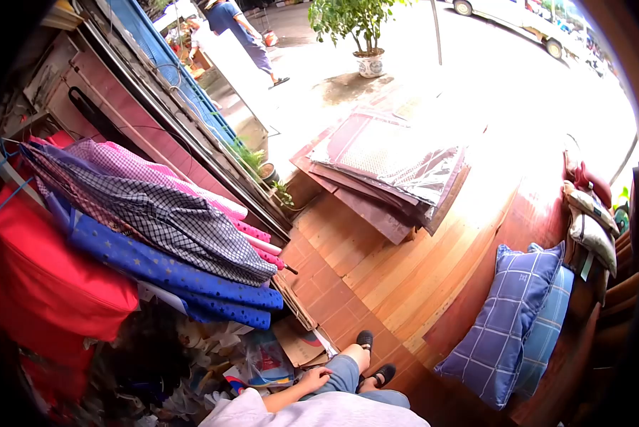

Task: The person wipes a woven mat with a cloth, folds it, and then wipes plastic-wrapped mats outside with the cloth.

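Observation:
My left hand [316, 380] lies on my thigh, over the blue-grey shorts [339, 377], with its fingers stretched along the leg and nothing visible in it. My right hand is out of sight. To the left of my left hand are a clear plastic bag [266, 359] and a piece of brown cardboard [299, 343]. Beyond them hang folded umbrellas: a blue one with stars [163, 252] and a black-and-white checked one [184, 217]. My feet, in dark shoes [385, 374], are on the tiled floor.
Blue checked cushions [501, 320] lean at the right. A stack of flat packed mats [383, 160] stands ahead on the wooden floor [397, 267]. Red fabric [52, 263] bulges at the left. Outside are a potted plant [370, 62] and a walking person [237, 28].

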Motion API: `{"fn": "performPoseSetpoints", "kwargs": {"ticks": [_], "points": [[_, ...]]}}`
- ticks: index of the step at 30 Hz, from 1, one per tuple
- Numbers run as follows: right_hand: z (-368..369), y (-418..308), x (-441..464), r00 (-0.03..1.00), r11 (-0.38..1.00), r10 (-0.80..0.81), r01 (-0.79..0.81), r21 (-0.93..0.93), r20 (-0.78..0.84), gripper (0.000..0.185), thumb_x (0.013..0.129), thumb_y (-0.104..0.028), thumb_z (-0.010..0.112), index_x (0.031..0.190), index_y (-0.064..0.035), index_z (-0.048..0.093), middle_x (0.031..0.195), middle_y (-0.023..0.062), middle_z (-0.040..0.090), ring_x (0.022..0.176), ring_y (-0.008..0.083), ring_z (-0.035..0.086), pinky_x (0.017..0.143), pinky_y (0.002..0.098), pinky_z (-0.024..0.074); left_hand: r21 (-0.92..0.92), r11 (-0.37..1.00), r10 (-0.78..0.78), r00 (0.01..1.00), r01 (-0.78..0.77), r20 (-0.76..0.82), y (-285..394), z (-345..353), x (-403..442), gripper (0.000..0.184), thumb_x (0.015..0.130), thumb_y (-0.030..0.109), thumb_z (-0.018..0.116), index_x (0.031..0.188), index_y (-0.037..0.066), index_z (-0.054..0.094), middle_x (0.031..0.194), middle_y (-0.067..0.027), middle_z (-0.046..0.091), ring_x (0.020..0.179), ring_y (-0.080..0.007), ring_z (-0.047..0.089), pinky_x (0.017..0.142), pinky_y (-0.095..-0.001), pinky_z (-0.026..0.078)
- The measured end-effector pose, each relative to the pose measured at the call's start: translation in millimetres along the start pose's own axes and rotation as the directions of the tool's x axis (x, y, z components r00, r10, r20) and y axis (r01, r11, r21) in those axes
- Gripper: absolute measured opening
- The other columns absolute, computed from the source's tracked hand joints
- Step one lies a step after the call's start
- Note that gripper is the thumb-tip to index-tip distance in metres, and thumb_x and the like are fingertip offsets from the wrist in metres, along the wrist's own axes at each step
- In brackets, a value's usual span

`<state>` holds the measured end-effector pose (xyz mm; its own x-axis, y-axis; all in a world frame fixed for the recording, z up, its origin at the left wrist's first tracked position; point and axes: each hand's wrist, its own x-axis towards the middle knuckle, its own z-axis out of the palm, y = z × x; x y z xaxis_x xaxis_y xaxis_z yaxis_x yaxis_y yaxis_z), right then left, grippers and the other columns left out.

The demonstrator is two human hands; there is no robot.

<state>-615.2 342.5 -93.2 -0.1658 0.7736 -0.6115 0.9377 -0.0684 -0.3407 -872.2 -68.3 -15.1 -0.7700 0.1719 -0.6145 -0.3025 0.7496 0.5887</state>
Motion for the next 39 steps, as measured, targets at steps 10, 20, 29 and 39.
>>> {"fn": "performPoseSetpoints", "kwargs": {"ticks": [10, 20, 29, 39], "points": [[66.6, -252.6, 62.7, 0.891, 0.869, -0.439, 0.388, 0.308, 0.117, 0.047, 0.068, -0.009, 0.068, 0.112, 0.0002, 0.055, 0.099, 0.0141, 0.064, 0.089, 0.0233, 0.062, 0.084, 0.0364, 0.0501, -0.176, 0.979, -0.114, 0.991, 0.099, -0.077, 8.6, -60.9, 133.6, 0.035, 0.084, 0.027, 0.063, 0.113, 0.009, 0.068, 0.106, -0.0148, 0.07, 0.099, -0.023, 0.066, 0.086, -0.0339, 0.051], [119.6, -521.9, 65.0, 0.819, 0.803, -0.553, 0.474, 0.362, 0.154, 0.052, 0.073, -0.01, 0.07, 0.121, -0.0012, 0.054, 0.107, 0.0145, 0.062, 0.099, 0.0237, 0.06, 0.09, 0.0349, 0.047, -0.227, 0.957, -0.206, 0.975, 0.181, -0.088, 45.5, -179.4, 288.0, 0.036, 0.085, 0.025, 0.061, 0.115, 0.007, 0.067, 0.11, -0.0139, 0.069, 0.104, -0.0244, 0.065, 0.091, -0.0348, 0.05], [139.1, -626.4, 104.3, 0.805, 0.829, -0.522, 0.398, 0.394, 0.284, 0.052, 0.073, -0.011, 0.071, 0.121, 0.001, 0.054, 0.111, 0.0145, 0.061, 0.103, 0.0248, 0.059, 0.094, 0.0361, 0.0453, -0.227, 0.932, -0.302, 0.952, 0.283, -0.054, 98.7, -188.1, 330.1, 0.034, 0.085, 0.026, 0.062, 0.114, 0.007, 0.068, 0.107, -0.0131, 0.07, 0.101, -0.0236, 0.065, 0.089, -0.0349, 0.05], [166.1, -845.1, 203.5, 0.612, 0.691, -0.718, 0.682, 0.238, 0.332, 0.05, 0.076, -0.012, 0.069, 0.122, -0.0019, 0.055, 0.114, 0.0166, 0.06, 0.107, 0.0292, 0.058, 0.095, 0.0382, 0.0443, -0.181, 0.918, -0.384, 0.905, 0.352, -0.185, 192.9, -205.5, 419.9, 0.033, 0.085, 0.024, 0.062, 0.114, 0.007, 0.066, 0.109, -0.0151, 0.069, 0.102, -0.0273, 0.066, 0.09, -0.0363, 0.05]]}}
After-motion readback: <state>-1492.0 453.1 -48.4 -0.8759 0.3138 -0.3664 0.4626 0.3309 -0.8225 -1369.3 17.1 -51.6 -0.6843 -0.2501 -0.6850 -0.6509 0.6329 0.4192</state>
